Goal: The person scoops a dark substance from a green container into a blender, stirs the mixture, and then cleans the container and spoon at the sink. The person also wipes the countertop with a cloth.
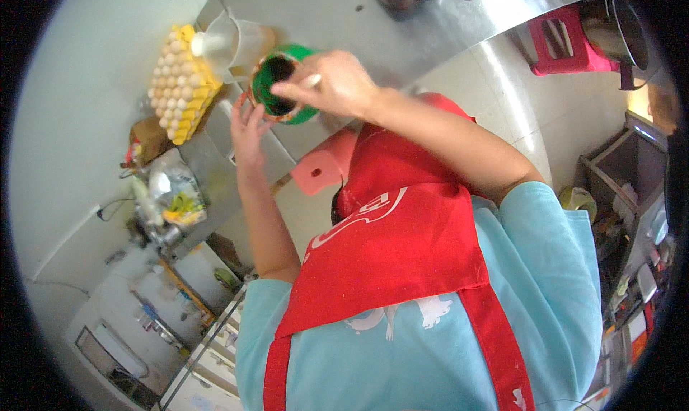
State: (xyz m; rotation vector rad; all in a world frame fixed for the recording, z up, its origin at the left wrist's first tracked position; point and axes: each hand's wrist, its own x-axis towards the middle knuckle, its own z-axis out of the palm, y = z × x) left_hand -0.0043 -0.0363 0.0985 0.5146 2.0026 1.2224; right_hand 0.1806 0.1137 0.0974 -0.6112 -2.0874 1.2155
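A round green container (299,53) with a dark inside and an orange-red, stained-looking rim is before me, its mouth facing up towards the camera. At its left side my left hand (250,123) grips the rim, fingers spread along the edge. My right hand (339,82) reaches over the mouth, closed around a pale, rod-like handle (311,81). Whatever is on the lower end of that handle is hidden by the hand and the dark inside. Both hands are slightly blurred.
Eggs fill a yellow tray (188,136) at the left wall, beside a translucent plastic jug (247,42). Plastic bags (172,187) lie nearer on that side. A steel counter (344,28) spans the far side. Pink stools (317,171) stand below, one (560,45) bearing a metal pot (613,34).
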